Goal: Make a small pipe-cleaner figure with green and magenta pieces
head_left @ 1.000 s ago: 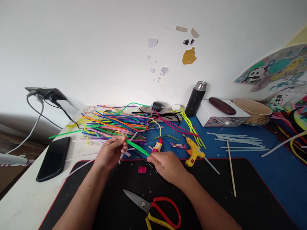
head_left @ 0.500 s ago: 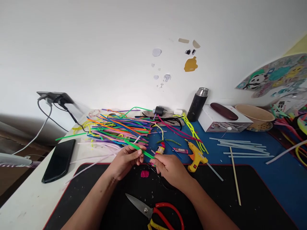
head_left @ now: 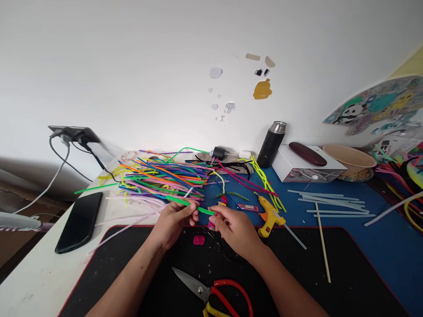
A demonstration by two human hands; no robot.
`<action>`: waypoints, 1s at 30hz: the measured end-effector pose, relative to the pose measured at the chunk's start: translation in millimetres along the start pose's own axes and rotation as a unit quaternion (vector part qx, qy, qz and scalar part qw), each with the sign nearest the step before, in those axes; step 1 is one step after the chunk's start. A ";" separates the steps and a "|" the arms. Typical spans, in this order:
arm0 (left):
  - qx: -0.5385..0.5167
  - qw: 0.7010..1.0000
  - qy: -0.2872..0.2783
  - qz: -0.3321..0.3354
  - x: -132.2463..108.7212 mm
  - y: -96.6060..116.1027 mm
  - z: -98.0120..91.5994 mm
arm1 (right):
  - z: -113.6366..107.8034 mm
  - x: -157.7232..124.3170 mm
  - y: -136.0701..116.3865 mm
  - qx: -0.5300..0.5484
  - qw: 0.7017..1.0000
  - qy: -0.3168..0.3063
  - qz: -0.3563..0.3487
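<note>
Between my hands a bundle of green pipe cleaners [head_left: 202, 210] is stretched, held above the black mat [head_left: 132, 281]. My left hand [head_left: 175, 220] pinches it near the middle, thumb on top. At its right end, my right hand [head_left: 236, 229] has thumb and fingers closed on it. Partly hidden behind my right hand is a small colourful figure [head_left: 222, 201] with a red and yellow top. A small pink piece [head_left: 198, 240] lies on the mat below my hands. Nearer to me are scissors [head_left: 201, 290] with red and yellow handles, blades apart.
Behind my left hand spreads a heap of coloured pipe cleaners [head_left: 158, 174]. To the right lie a yellow glue gun [head_left: 271, 215], glue sticks [head_left: 333, 202] and a wooden stick [head_left: 324, 246]. A black flask [head_left: 271, 145] stands at the wall. A phone [head_left: 79, 222] lies left.
The green bundle has tilted closer to level, its left end lowered and its right end slightly raised. My right hand has shifted a little up and its fingers have changed position.
</note>
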State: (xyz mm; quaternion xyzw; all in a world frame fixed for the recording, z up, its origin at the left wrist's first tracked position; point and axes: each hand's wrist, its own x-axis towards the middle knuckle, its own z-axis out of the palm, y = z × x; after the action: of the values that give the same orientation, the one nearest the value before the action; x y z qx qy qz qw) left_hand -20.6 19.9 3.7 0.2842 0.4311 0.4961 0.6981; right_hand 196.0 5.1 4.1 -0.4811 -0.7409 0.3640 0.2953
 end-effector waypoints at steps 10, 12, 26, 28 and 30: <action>0.027 1.000 -0.006 0.001 -0.2 -3.7 1.4 | 2.4 0.5 1.5 -0.131 0.990 0.017 -0.049; 0.030 1.000 0.002 0.000 -0.5 -4.3 2.1 | 2.4 0.5 2.0 -0.137 0.989 0.020 -0.051; -0.039 0.996 0.079 -0.024 -0.8 -11.9 12.3 | 7.0 1.4 5.3 -0.139 0.987 0.047 -0.061; -0.025 0.997 0.077 -0.020 -0.7 -11.9 10.8 | 6.2 2.2 6.0 -0.118 0.991 0.040 -0.054; -0.011 0.997 0.068 -0.014 -1.4 -11.6 9.8 | 5.1 2.0 5.9 -0.088 0.994 0.040 -0.047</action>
State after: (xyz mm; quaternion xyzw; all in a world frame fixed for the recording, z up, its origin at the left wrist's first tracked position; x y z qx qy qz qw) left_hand -6.9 14.9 -0.9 0.2356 0.4761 0.5092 0.6772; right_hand 194.2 7.3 -3.4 -0.4836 -0.7795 0.2641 0.2980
